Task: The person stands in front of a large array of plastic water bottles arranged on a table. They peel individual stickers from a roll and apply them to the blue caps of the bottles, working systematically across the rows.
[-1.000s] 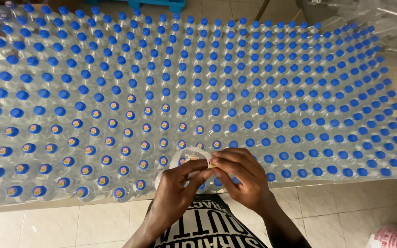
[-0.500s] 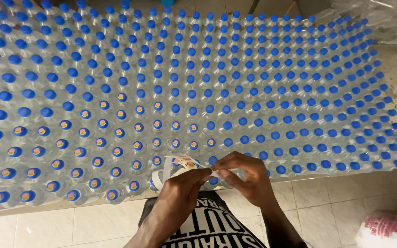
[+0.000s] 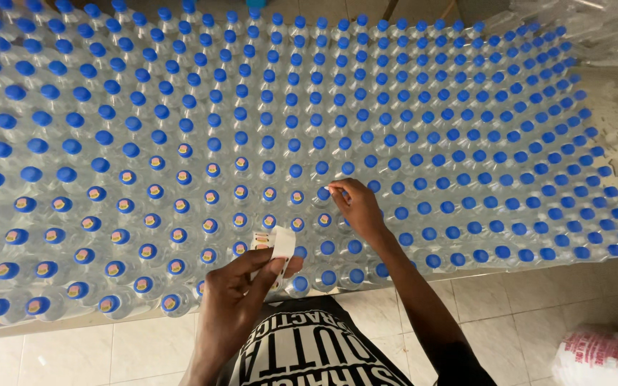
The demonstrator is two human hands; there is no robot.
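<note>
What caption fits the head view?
Right hand presses a sticker on a blue bottle cap; left hand holds the sticker strip.

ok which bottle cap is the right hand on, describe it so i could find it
Start at the big table of blue-capped bottles, near its front edge. The right hand reaches over the front rows; its fingertips touch one cap. That cap borders the stickered caps to its left and the plain ones to its right.
</note>
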